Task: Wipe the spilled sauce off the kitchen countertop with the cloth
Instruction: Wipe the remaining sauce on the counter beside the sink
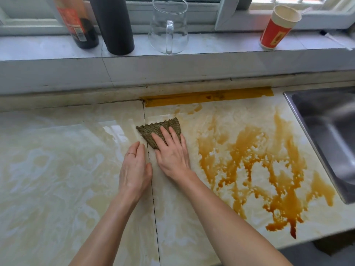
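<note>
A folded olive-green woven cloth (153,130) lies on the cream marble countertop (57,169) just right of a tile seam. My right hand (171,152) presses flat on the cloth's near part, fingers spread. My left hand (134,167) rests beside it on the bare counter, fingers together, holding nothing; a thin ring is on one finger. Brown-orange sauce (269,169) spreads in streaks and puddles to the right of the cloth, reaching the front edge. Fainter smears lie near the back.
A steel sink (330,135) is set in at the right. On the window ledge stand a sauce bottle (78,22), a dark cylinder (113,24), a glass jug (169,25) and a red paper cup (278,27). Yellow tape (207,96) runs along the back edge.
</note>
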The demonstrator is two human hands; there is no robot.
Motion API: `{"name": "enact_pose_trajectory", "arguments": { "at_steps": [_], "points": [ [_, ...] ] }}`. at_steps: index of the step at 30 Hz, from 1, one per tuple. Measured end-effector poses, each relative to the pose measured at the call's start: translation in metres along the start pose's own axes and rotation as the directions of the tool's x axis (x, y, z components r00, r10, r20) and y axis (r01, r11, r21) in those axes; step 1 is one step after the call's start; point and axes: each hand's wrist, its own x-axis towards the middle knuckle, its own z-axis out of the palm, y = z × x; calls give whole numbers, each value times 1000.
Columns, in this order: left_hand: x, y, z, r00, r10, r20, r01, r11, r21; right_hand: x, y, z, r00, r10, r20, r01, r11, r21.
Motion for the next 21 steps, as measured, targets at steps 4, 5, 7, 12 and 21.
{"name": "enact_pose_trajectory", "arguments": {
  "at_steps": [4, 5, 7, 12, 21],
  "points": [
    [7, 3, 2, 1000, 22, 6, -22, 999, 42, 16, 15, -9, 990, 137, -21, -137, 991, 5],
    [9, 4, 3, 1000, 28, 13, -28, 998, 52, 17, 13, -10, 985, 171, -28, -171, 985, -1],
    [11, 3, 4, 999, 30, 35, -33, 997, 68, 15, 5, -10, 984, 180, -11, -180, 984, -10],
    [17, 5, 7, 997, 34, 63, -40, 993, 107, 24, 3, -10, 996, 62, 66, -63, 998, 3],
    [21, 7, 7, 997, 47, 60, -54, 991, 119, 22, -10, -6, 996, 47, 76, -49, 999, 18]
  ]
}}
